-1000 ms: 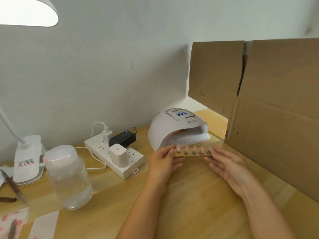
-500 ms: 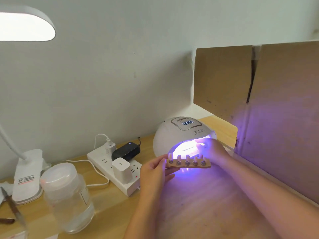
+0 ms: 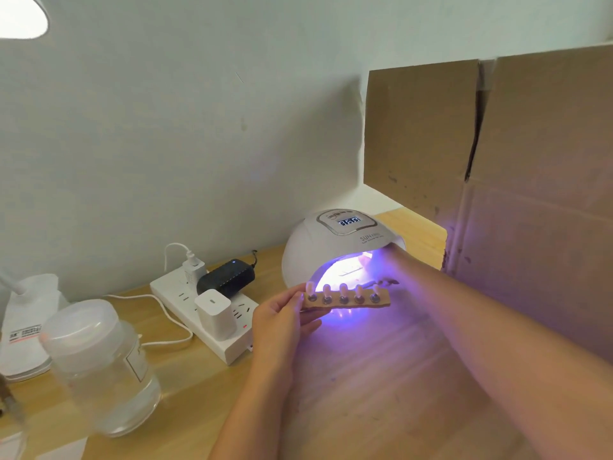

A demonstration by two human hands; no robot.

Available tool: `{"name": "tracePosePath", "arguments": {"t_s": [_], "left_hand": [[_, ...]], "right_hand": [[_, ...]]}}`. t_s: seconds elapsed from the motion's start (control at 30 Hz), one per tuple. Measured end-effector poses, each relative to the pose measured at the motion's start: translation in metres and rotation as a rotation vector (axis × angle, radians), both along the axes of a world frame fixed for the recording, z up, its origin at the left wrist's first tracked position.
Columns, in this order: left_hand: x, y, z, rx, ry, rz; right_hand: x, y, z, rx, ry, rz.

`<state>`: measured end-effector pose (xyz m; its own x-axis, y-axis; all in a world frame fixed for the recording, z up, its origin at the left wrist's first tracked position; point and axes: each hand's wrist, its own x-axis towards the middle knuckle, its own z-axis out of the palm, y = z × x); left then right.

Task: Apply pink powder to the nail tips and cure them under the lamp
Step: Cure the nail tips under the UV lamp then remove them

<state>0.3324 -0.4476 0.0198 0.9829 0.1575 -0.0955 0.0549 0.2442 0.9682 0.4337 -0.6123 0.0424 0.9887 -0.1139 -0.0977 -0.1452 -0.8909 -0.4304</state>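
My left hand [image 3: 282, 313] reaches forward from the near edge of the bench [image 3: 381, 393], thumb on top, fingers [image 3: 310, 327] beneath, pinching the left end of the strip [image 3: 345, 299]. The strip hangs level in the air just in front of the lamp [image 3: 335, 244] mouth, its long axis running left to right, five nail tips [image 3: 343, 288] standing upright along it. My right forearm stretches in from the right, and my right hand [image 3: 381, 260] is inside the lit lamp; I cannot tell how its fingers lie. Purple glow spills over the bench.
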Motion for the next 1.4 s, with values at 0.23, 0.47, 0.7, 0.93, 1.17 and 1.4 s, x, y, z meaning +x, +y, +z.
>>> {"name": "tracePosePath", "arguments": {"t_s": [0.23, 0.47, 0.7, 0.93, 1.17, 1.4], "left_hand": [[0.001, 0.000, 0.000, -0.007, 0.000, 0.006], [0.004, 0.002, -0.001, -0.041, 0.017, 0.027], [0.004, 0.002, -0.001, -0.071, 0.029, 0.045], [0.004, 0.002, 0.000, -0.089, 0.028, 0.044], [0.003, 0.003, 0.000, -0.084, 0.029, 0.038], [0.003, 0.003, 0.000, -0.096, 0.031, 0.039]], "right_hand": [[0.006, 0.011, -0.017, 0.231, -0.121, -0.209], [0.001, 0.013, -0.021, 0.470, -0.200, -0.277], [0.003, 0.006, -0.021, 0.276, -0.166, -0.136], [0.006, 0.007, -0.019, 0.223, -0.144, -0.132], [0.009, 0.011, -0.008, 0.024, 0.054, -0.114], [0.013, 0.009, -0.013, -0.062, -0.033, -0.014]]}}
